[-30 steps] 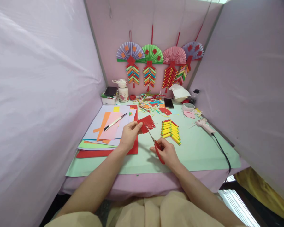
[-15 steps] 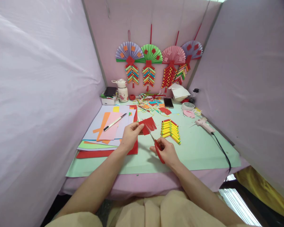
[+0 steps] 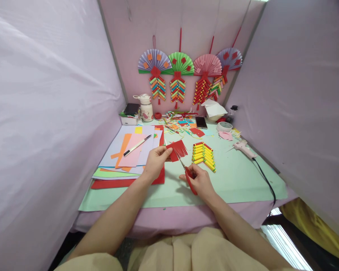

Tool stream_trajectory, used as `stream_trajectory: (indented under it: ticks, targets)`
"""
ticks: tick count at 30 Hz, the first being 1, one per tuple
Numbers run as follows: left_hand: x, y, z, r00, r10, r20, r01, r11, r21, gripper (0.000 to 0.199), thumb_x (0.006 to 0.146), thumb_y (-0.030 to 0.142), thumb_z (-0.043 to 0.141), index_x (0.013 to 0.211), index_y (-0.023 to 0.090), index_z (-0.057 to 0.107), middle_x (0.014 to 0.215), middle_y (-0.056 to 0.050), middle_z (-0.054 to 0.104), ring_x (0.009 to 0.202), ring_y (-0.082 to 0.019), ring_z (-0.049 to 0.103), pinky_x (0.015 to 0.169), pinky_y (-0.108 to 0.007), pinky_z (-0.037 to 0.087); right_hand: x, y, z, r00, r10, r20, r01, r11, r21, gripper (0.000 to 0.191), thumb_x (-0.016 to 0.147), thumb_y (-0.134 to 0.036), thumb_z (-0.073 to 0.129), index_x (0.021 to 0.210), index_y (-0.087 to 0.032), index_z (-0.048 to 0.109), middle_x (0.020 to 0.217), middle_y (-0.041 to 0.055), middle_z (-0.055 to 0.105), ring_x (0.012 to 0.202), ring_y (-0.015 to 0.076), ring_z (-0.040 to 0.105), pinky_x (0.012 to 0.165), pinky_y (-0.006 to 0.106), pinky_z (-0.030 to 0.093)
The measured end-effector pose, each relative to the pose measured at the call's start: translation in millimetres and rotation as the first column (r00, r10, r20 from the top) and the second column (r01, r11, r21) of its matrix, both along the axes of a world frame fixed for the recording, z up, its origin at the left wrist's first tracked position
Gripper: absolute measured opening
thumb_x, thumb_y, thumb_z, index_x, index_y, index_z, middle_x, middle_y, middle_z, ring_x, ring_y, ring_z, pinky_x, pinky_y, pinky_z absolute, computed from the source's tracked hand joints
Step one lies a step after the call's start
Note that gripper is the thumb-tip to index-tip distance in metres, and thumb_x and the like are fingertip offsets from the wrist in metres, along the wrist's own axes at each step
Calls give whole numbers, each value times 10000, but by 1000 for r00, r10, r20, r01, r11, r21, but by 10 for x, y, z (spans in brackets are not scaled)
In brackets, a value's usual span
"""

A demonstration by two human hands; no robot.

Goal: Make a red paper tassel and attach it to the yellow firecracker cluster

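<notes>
Between thumb and fingers, my left hand (image 3: 157,160) pinches the left side of a piece of red paper (image 3: 178,148), whose right part is cut into a fringe of thin strips. My right hand (image 3: 199,180) is closed round the red handles of a pair of scissors (image 3: 191,182). The blades point up and left and sit in the red paper, close to my left fingertips. Just beyond my right hand lies a double row of rolled yellow paper tubes (image 3: 203,155) with green ends and red tubes at the top.
At left is a stack of coloured paper (image 3: 107,160) with a pen (image 3: 137,146) on it. A glue gun (image 3: 244,149) with a black cord lies right. Behind are paper scraps (image 3: 183,122), a phone (image 3: 201,122), a tape roll (image 3: 224,127) and a bottle (image 3: 146,109). Fan decorations (image 3: 181,63) hang above.
The red paper and the scissors have shifted very slightly to the right. Both hands keep their grip, and the other things stay where they were.
</notes>
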State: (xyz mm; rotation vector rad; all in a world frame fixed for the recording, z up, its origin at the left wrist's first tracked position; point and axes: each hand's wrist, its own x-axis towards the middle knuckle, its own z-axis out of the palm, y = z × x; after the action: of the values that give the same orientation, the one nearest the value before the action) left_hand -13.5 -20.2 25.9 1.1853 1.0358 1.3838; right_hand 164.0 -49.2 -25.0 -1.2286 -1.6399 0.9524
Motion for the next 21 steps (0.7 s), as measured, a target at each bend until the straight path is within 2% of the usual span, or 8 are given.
stream_trajectory:
  ticks: [12,21]
  targets:
    - [22,-11,18,1000,-7,30,6,1000,12,344,742,486,683,707,147,638,701,-23,666,677,-172,642,701,-324,559,-10,-14,6,999,-16,33,16,1000,-1,325,675,-432,708,693,-217,465,547,-63,447,527,103,353,502,233,311]
    - [58,-3,-56,999,-45,13,45,999,24,352,742,489,686,724,140,649,685,-13,638,660,-168,633,706,-335,559,2,-11,3,1000,2,-5,-2,1000,0,302,696,-391,694,686,-216,449,551,-69,444,526,98,371,513,228,322]
